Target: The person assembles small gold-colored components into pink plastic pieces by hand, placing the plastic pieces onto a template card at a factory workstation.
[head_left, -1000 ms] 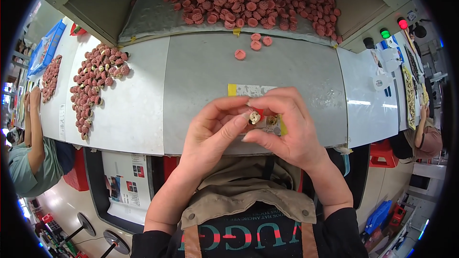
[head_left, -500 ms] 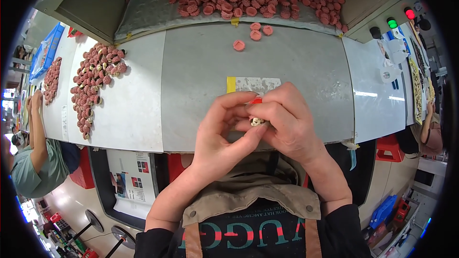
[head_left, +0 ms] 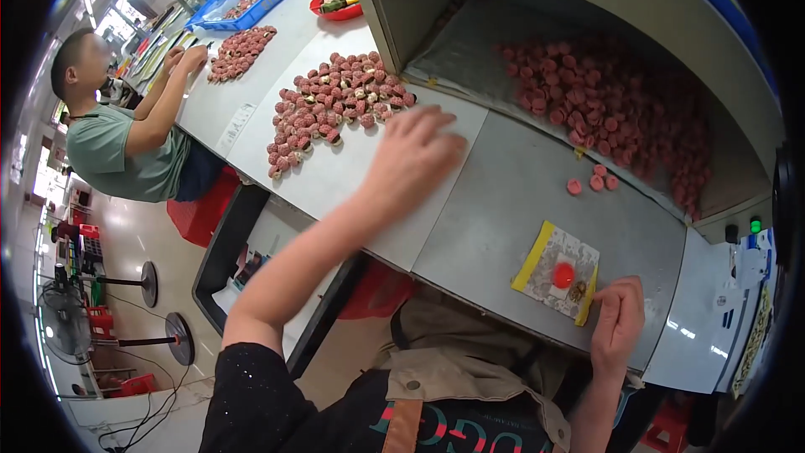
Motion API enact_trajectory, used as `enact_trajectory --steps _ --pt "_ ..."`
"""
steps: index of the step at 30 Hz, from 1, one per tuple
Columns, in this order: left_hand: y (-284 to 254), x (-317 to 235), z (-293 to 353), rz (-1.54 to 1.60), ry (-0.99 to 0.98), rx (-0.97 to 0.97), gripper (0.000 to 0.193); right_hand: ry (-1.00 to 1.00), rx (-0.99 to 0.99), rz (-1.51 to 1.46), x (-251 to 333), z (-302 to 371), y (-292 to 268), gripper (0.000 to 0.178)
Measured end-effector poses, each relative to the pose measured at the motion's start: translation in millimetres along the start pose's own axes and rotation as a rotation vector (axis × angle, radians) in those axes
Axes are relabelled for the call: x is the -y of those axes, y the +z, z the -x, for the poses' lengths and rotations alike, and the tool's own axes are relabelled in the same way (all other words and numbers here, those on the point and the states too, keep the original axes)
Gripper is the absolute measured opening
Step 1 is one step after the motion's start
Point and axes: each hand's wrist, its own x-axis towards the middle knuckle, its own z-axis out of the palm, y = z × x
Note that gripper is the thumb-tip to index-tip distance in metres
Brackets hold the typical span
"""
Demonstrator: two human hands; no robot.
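The pile of pink-red bumpy pieces (head_left: 335,101), some showing cream or dark parts, lies on the left part of the worktop (head_left: 478,218). The left hand (head_left: 415,164) is just to the right of this pile, back upward, fingers bent and slightly apart; it is blurred, and whether it holds anything cannot be told. The right hand (head_left: 619,319) is at the right, near the worktop's near edge, fingers curled in with the thumb against them; whether something is pinched there cannot be told.

Just left of it is a pale, worn mat (head_left: 560,247) with yellow strips at its sides, bearing a bright red round piece (head_left: 563,275) and a small brownish lump (head_left: 578,290). Beyond the mat, four pink cups (head_left: 573,186) sit close together. On the far right, a large heap of similar cups (head_left: 579,92) fills part of a hooded recess (head_left: 436,59).

Farther left are a red dish (head_left: 345,13), a blue tray (head_left: 272,2) and a second pile (head_left: 241,52), beside which a co-worker in a green shirt (head_left: 117,151) sits with both arms raised.
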Motion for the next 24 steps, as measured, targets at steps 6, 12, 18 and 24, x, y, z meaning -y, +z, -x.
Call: enact_trajectory --steps 6,12,18,24 --pt "-9.1 81.4 -11.4 -0.163 -0.052 0.01 0.018 -0.015 0.014 -0.103 -7.3 0.3 4.0 0.031" --pt "-5.5 107.6 -20.5 -0.14 -0.063 -0.014 0.02 -0.029 0.028 -0.08 -12.3 -3.8 -6.7 0.033" --pt "-7.2 65.3 -30.3 -0.187 -0.077 -0.116 0.026 0.009 0.044 -0.141 -12.3 -10.2 -17.5 0.023" --pt "18.0 -4.6 -72.2 0.301 -0.072 -0.094 0.03 -0.048 -0.006 0.035 -19.2 -38.2 -45.5 0.009"
